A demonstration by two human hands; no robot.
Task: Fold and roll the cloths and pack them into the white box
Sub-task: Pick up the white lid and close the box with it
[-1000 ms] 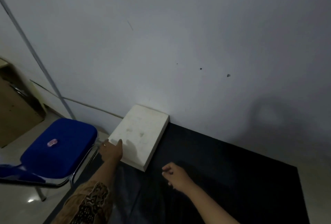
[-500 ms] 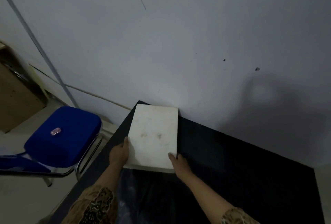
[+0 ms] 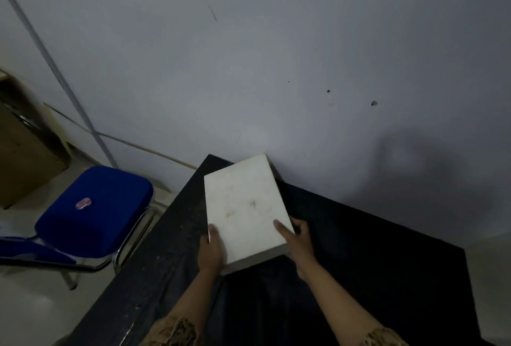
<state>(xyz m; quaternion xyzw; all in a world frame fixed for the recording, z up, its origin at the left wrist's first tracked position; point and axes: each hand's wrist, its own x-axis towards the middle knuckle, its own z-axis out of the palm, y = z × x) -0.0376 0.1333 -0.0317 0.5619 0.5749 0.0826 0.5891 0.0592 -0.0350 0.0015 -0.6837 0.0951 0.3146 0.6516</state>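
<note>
The white box (image 3: 243,207), flat and closed, lies on the black table (image 3: 359,248) near its far left corner, by the wall. My left hand (image 3: 210,251) grips the box's near left corner, thumb on the lid. My right hand (image 3: 298,240) grips the near right corner, thumb on top and fingers round the side. A dark cloth (image 3: 262,309) lies on the table between my forearms, hard to make out in the dim light.
A blue padded chair (image 3: 94,210) with a small pink item (image 3: 83,203) on its seat stands left of the table. A brown cardboard box (image 3: 25,152) sits at the far left. The grey wall (image 3: 276,69) runs directly behind the table.
My right hand came up from the table and took hold of the box's near right corner. Held in both hands, the box has turned and shifted toward the middle.
</note>
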